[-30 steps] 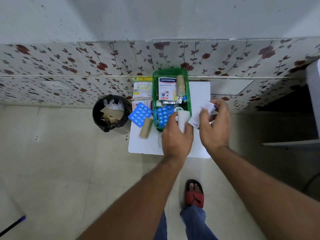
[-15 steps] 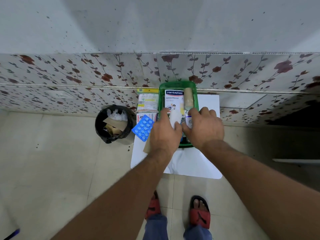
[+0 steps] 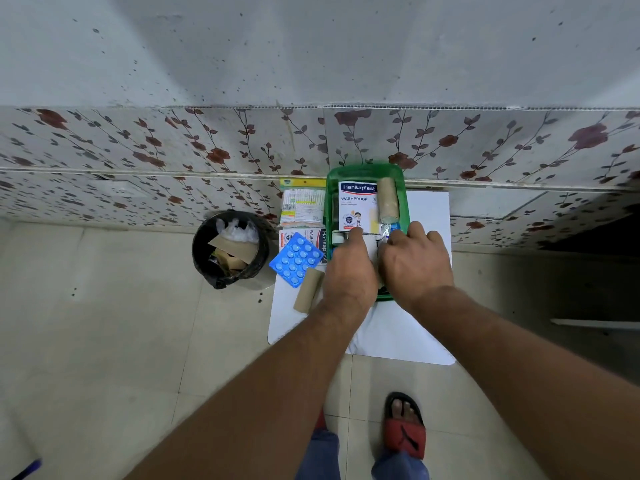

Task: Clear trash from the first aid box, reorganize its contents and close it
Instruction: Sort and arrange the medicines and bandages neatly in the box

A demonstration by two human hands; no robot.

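The green first aid box (image 3: 363, 169) lies open on a small white table (image 3: 398, 334) against the wall. At its far end are a Hansaplast plaster carton (image 3: 356, 206) and a tan bandage roll (image 3: 388, 199). Both hands reach into its near half. My left hand (image 3: 349, 268) is curled on a white roll (image 3: 371, 243) that shows between the hands. My right hand (image 3: 414, 261) lies over the box's right side, next to a silver strip (image 3: 386, 228). What is under its palm is hidden.
Left of the box lie a blue blister pack (image 3: 295, 259), a second tan roll (image 3: 308, 291), another Hansaplast carton (image 3: 317, 239) and a yellow-topped packet (image 3: 301, 206). A black bin (image 3: 230, 249) holding cardboard and plastic stands on the floor to the left. My sandalled foot (image 3: 403, 431) is below the table.
Both hands moved from above the table's near side down into the box, carrying the white roll and a small white carton. The carton is now out of sight.
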